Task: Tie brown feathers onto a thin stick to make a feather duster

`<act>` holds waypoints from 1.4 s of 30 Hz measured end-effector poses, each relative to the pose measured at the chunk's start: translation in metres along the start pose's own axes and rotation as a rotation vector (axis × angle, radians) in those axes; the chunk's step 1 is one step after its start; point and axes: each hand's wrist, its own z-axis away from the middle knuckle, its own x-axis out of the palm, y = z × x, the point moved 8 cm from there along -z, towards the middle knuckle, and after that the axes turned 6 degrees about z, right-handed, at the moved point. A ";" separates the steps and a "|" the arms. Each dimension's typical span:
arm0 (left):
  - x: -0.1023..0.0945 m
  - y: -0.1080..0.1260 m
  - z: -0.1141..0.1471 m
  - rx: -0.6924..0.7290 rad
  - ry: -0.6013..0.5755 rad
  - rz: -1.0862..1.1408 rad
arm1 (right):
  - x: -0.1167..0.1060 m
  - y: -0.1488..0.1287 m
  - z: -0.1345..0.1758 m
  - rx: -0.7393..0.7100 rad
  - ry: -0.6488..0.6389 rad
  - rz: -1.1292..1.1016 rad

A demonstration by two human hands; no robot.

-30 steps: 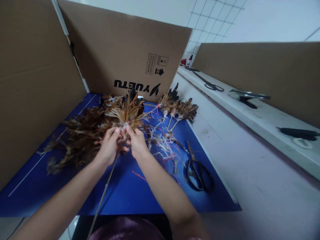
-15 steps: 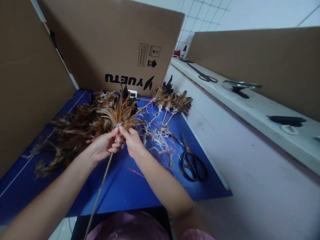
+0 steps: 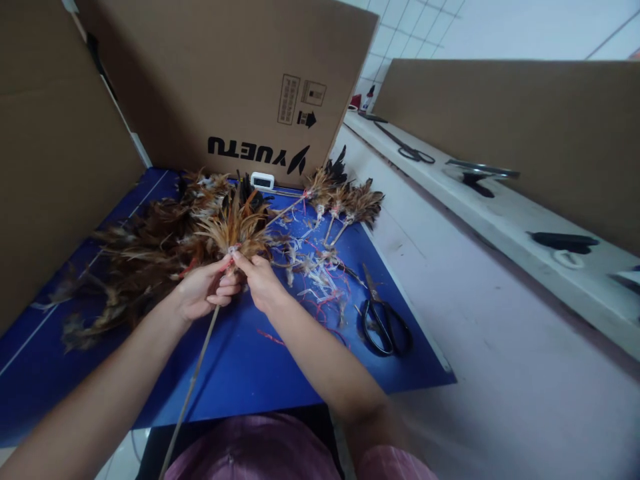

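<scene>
My left hand point(image 3: 206, 291) is closed around the base of a feather duster point(image 3: 233, 223), where the brown feathers meet a thin stick point(image 3: 193, 383). The stick slants down toward my lap. My right hand point(image 3: 260, 280) pinches the binding at the same base, its thumb meeting my left thumb. A little red shows under the thumbs, but what it is I cannot make out. Left of the duster lies a big heap of loose brown feathers point(image 3: 145, 247). Black-handled scissors point(image 3: 383, 323) rest on the blue mat point(image 3: 250, 380) to the right.
Several small feather bundles point(image 3: 357, 203) lie at the back right, near scattered white and red scraps point(image 3: 320, 280). A small white digital device point(image 3: 263, 181) stands before the cardboard box point(image 3: 225, 80). Along the right, a white ledge point(image 3: 510, 207) holds more scissors point(image 3: 413, 153) and dark items.
The view has shifted slightly, so the whole scene sits a little differently. Both hands keep the same grip at the duster's base. The white device shows more fully behind the feathers.
</scene>
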 end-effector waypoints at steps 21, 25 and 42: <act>-0.011 0.033 0.017 0.211 0.069 0.096 | 0.017 -0.015 -0.013 0.058 -0.132 0.313; -0.014 0.049 0.031 0.253 0.096 0.139 | -0.018 -0.034 -0.020 -0.088 -0.022 0.491; -0.025 0.072 0.050 0.371 0.134 0.219 | 0.016 -0.043 -0.018 -0.456 0.055 0.928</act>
